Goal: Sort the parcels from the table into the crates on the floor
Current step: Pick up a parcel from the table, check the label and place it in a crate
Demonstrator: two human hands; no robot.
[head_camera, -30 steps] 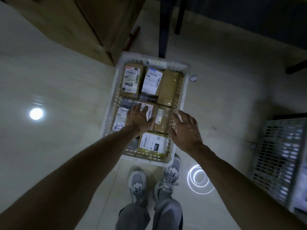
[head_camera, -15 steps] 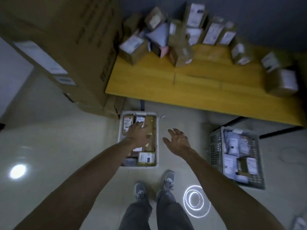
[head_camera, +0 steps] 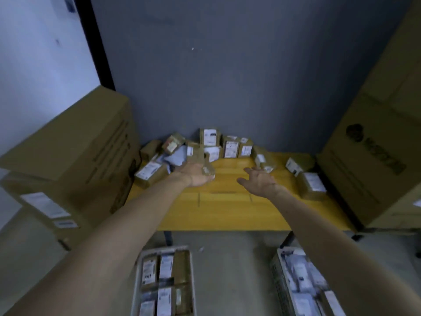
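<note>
My left hand reaches, fingers blurred — grip unclear — toward the parcel pile at twelve o'clock; my right hand, open, trails.

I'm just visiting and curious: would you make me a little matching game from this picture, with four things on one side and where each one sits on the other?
Things:
1. left crate
2. right crate
3. parcel pile
4. big stacked cartons

Places:
A. back of the yellow table, against the wall
B. on the floor, lower middle of the view
C. left of the table
D. on the floor, lower right

Pairs: 1-B, 2-D, 3-A, 4-C
</note>
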